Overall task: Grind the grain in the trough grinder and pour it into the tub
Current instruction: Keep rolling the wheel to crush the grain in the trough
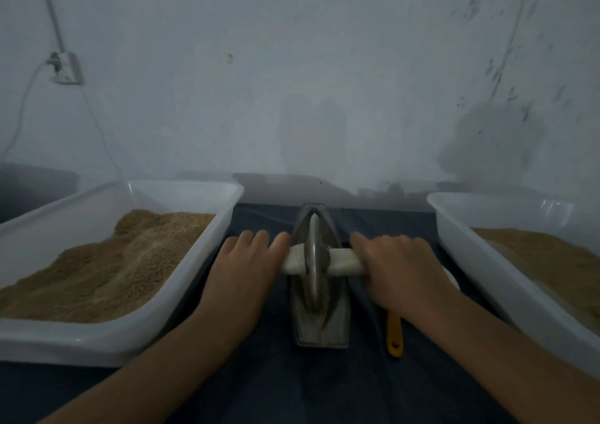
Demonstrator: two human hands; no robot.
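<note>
The trough grinder (321,306) sits in the middle of the tabletop (276,391), a narrow boat-shaped metal trough running near to far, with a metal wheel (313,254) standing on edge in its groove and a pale handle (344,262) passing through the wheel's centre, sticking out left and right. The left hand (243,267) lies over the left end of the handle with fingers fairly straight, pressing down rather than wrapping it; the right hand (396,267) is curled round the right end. A little grain (323,313) shows in the near part of the groove, just beside the wheel. Trough and wheel look like solid metal — probably heavy and stiff, so the wheel should do its crushing by weight, and the handle ends are the sensible places to hold, one hand each side to keep the disc upright. For pouring, the trough would likely want lifting by its two long sides or its ends, since the smooth metal may be slippery and the loose meal spills easily. A white tub (113,339) of brown meal stands to the left, another tub (454,225) to the right — which one receives the pour I cannot tell. A yellow handle (393,336) lies near the right wrist.
</note>
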